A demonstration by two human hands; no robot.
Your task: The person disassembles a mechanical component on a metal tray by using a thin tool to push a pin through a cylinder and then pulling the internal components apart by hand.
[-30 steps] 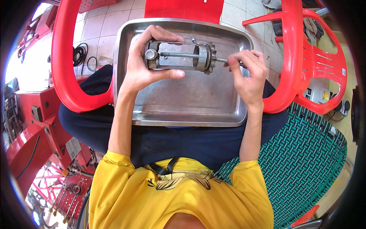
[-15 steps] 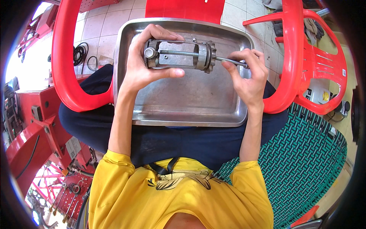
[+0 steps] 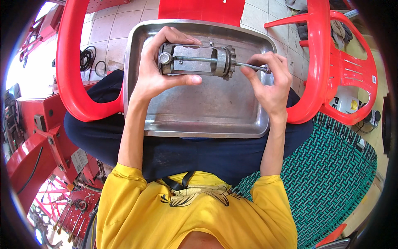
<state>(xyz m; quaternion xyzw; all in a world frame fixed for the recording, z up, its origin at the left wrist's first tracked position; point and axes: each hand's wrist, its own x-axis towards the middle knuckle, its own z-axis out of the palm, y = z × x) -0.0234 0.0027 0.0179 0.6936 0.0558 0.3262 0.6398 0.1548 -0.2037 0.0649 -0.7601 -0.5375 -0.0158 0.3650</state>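
Head view: yellow shirt nearest, then a steel tray [image 3: 199, 124] on the lap. Above it, left hand [image 3: 155, 72] grips a cylinder [image 3: 195, 60]; right hand [image 3: 269, 83] pinches its bolt [image 3: 251, 66]. Red chairs [image 3: 327, 62] beyond.

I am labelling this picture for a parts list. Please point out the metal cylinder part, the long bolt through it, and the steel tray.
metal cylinder part [image 3: 195, 60]: head view, on its open middle frame.
long bolt [image 3: 248, 65]: head view, on the bare shaft right of the toothed end.
steel tray [image 3: 203, 133]: head view, on its near rim.
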